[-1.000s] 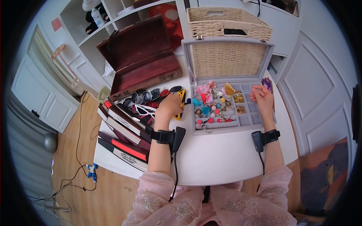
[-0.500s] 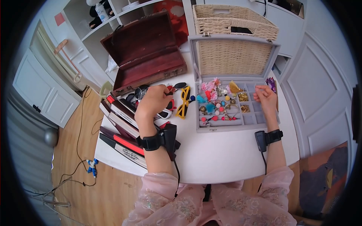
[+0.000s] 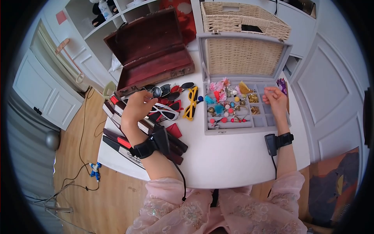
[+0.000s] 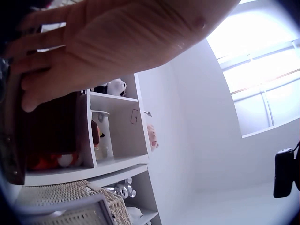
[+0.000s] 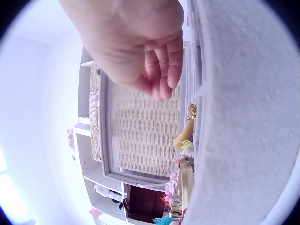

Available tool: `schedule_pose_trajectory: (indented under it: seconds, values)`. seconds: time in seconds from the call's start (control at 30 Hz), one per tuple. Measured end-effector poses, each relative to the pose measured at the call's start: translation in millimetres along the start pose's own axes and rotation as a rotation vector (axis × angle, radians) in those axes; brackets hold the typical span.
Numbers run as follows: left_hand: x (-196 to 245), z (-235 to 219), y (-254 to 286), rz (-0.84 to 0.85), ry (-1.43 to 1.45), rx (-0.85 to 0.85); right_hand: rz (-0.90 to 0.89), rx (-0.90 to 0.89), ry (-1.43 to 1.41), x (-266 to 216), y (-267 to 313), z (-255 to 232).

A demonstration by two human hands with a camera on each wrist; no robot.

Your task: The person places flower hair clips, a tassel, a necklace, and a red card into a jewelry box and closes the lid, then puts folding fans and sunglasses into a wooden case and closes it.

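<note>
My left hand (image 3: 136, 107) hovers over the stack of books (image 3: 115, 134) and the left side of a pile of sunglasses, fingers loosely extended and apart. In the left wrist view its palm and straight fingers (image 4: 49, 61) show nothing held. White-framed sunglasses (image 3: 168, 113) lie to the right of this hand, and yellow-framed sunglasses (image 3: 193, 102) lie farther right, beside the grey jewelry box (image 3: 249, 131). Over the right compartments of that box hangs my right hand (image 3: 276, 101), its fingers loosely bent toward the thumb. No object shows between them in the right wrist view.
An open dark-red case (image 3: 156, 72) stands behind the sunglasses. Flower pieces (image 3: 220, 86), gold jewelry (image 3: 254, 98) and a yellow tassel (image 3: 244, 87) sit in the box, whose clear lid (image 3: 243, 58) stands raised. A woven basket (image 3: 224, 15) is behind it. A red flat piece (image 3: 174, 130) lies by the books.
My left hand has moved left from beside the yellow sunglasses, across the pile, to above the books; its fingers have loosened. The right hand stays over the box. The head view has shifted slightly.
</note>
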State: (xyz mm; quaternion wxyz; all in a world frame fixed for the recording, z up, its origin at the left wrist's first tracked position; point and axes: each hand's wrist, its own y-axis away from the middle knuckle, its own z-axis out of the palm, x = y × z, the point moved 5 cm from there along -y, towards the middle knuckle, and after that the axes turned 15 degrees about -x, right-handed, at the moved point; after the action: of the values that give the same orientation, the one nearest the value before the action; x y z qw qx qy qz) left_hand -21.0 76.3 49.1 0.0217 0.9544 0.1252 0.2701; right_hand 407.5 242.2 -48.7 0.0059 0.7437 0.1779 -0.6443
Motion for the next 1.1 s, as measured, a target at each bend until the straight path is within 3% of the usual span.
schedule_pose_trajectory:
  seconds: [0.33,0.63,0.8,0.9,0.97,1.0,1.07,1.1]
  values:
    - [16.1,-0.8,1.4,0.04,0.016,-0.019,0.018,-0.007,0.006,-2.0,0.2,1.6]
    - [-1.7,0.3,-1.5,-0.003,0.048,-0.004,-0.013,-0.051,-0.019,-3.0,-0.4,7.3]
    - [-8.9,-1.4,-1.5,0.032,0.034,0.019,0.013,-0.148,0.047,-38.3,8.9,34.7]
    - [-10.0,-3.0,0.1,0.008,0.085,-0.001,0.075,-0.25,0.049,-47.7,14.8,66.2]
    - [-5.8,-3.6,0.7,0.003,0.087,-0.007,-0.013,-0.504,0.072,-64.3,20.5,98.9]
    - [-5.0,-3.0,0.6,0.005,0.089,-0.008,-0.012,-0.503,0.074,-74.5,24.0,108.0]
    - [-3.3,-3.5,0.7,0.018,0.088,0.008,-0.044,-0.87,0.333,-92.4,39.7,144.2]
    - [-2.3,-4.0,0.6,0.022,0.09,0.009,-0.045,-0.867,0.338,-95.1,42.6,154.9]
